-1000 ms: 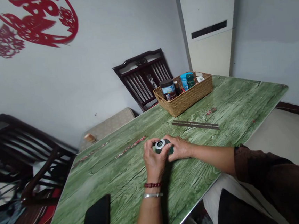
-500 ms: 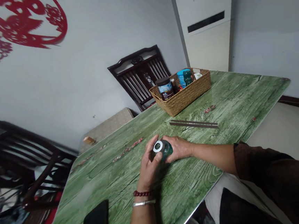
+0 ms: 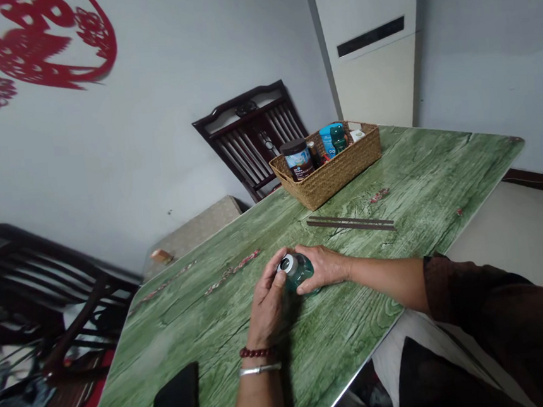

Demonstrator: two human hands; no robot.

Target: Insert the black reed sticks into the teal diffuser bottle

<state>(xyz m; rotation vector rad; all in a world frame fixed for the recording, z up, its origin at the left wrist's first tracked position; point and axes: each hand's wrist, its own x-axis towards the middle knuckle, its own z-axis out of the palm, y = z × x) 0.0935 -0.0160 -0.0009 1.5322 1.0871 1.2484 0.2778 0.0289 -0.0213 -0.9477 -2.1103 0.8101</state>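
Gripping 1 green glass bottle (image 3: 303, 270) with 2 hands: right hand (image 3: 323, 266) wrapped around body, left hand (image 3: 266, 297) thumb and fingers closed about silver-rimmed neck. Bottle's at green table (image 3: 208, 348), nearer than 2 dark strips (image 3: 349, 226) and wicker basket (image 3: 340, 175).

**A green bottle (image 3: 297, 278) with a silver top (image 3: 292, 264)**

The bottle is round and see-through, and its green is a bit blue, like sea water. The top is a silver ring, and a dark round spot sits in the middle of it. Just under the ring, the neck looks gray. The bottle is being held at its top and around its side, so some of it is covered up. It leans over, with the top tipped to the left. It is on the near side of the basket (image 3: 339, 171) and a little to the left, not touching it. Its bottom is mostly hidden, so I can't tell if it rests on anything.
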